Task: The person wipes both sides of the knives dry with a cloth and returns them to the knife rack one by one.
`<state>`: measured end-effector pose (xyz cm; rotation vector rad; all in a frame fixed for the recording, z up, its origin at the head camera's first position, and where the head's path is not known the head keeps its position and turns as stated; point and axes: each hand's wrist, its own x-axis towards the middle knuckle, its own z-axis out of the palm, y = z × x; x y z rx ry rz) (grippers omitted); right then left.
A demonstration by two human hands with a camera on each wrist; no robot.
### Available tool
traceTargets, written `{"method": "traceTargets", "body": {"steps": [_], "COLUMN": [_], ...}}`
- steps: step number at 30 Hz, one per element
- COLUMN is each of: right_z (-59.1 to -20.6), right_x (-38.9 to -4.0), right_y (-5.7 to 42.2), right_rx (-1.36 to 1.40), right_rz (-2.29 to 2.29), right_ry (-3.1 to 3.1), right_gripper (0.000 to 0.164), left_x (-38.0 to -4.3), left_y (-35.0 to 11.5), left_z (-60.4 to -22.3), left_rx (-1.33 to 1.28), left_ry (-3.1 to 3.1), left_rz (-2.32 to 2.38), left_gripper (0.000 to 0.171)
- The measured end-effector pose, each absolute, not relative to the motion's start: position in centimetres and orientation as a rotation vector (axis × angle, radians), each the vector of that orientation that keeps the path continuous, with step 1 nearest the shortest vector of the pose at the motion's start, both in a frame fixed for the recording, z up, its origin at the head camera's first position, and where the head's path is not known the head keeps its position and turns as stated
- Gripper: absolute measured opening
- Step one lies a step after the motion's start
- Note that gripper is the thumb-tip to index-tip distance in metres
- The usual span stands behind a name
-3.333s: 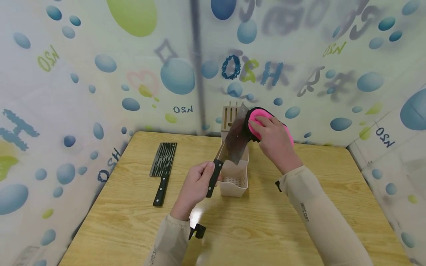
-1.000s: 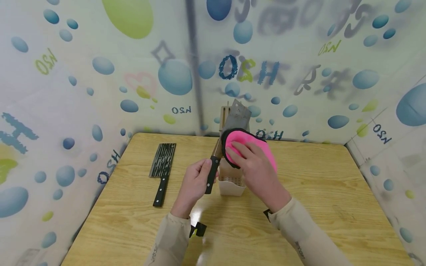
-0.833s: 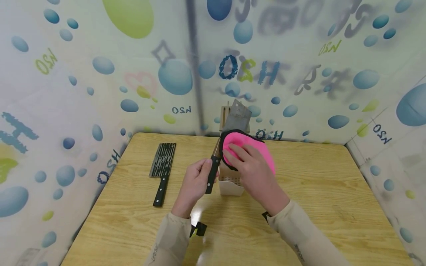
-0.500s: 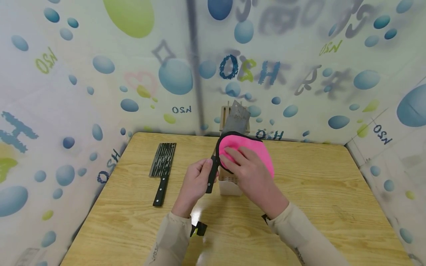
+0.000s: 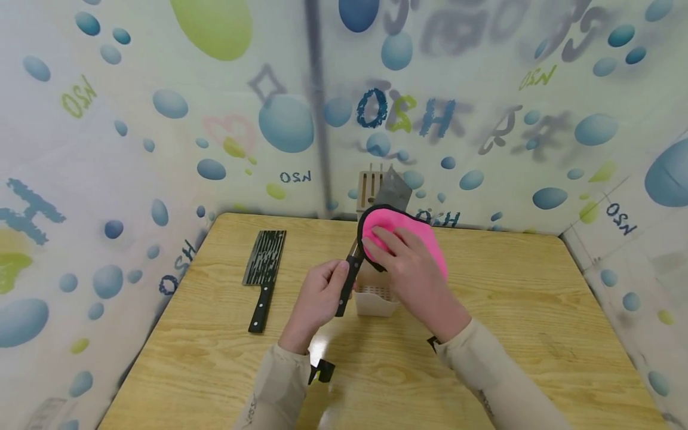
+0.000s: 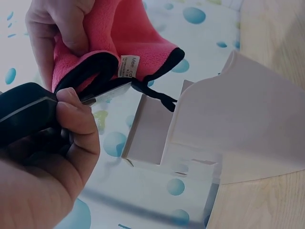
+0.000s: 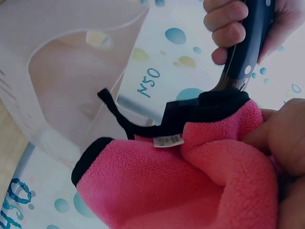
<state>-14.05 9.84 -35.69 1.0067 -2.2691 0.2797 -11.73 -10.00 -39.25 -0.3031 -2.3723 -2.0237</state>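
Observation:
My left hand (image 5: 319,298) grips the black riveted handle of a cleaver (image 5: 393,190), which is raised with its blade slanting up and away. Over the lower blade my right hand (image 5: 416,272) holds a pink cleaning cloth (image 5: 427,239) with black trim, fingers pressing into it. Only the far end of the blade shows past the cloth in the head view. From the left wrist, the cloth (image 6: 143,36) is seen folded around the blade close to the handle. A second cleaver (image 5: 263,263), its blade patterned black and silver, lies on the table to the left.
Behind and below the hands stands a cream knife holder (image 5: 374,304) with a perforated front bin and a slotted top. The wooden table (image 5: 516,334) meets patterned curtain walls at its back and sides.
The cloth has come down from the blade's far right edge toward the handle, then shifted slightly back up in the last half second. The blade's tip now leans more to the right.

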Motion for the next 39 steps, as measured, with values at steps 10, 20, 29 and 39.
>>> {"method": "traceTargets", "body": {"steps": [10,20,29,39], "right_z": [-35.8,-36.4,-35.4,-34.0], "right_x": [-15.1,-15.6,-15.8,-16.2], "right_y": [10.7,11.5,12.8,14.4], "right_rx": [0.97,0.822,0.671,0.604], "right_rz": [0.395,0.618,0.862,0.892], "right_ry": [-2.264,-2.289,-2.293,-2.187], "right_gripper": [0.067,0.052,0.047,0.047], "left_x": [-11.4,-11.1,-11.0,-11.0], "left_y": [-10.4,-10.6,-10.4,-10.3], "left_z": [-39.1,-38.8,-38.8,-39.0], "left_rx": [-0.37,-0.339,-0.362,-0.335], "left_ry": [-2.389,-2.362,-2.337,-2.393], "left_rz": [-1.975,-1.977,-1.821,-1.698], "left_gripper": [0.032,0.027,0.021,0.017]}}
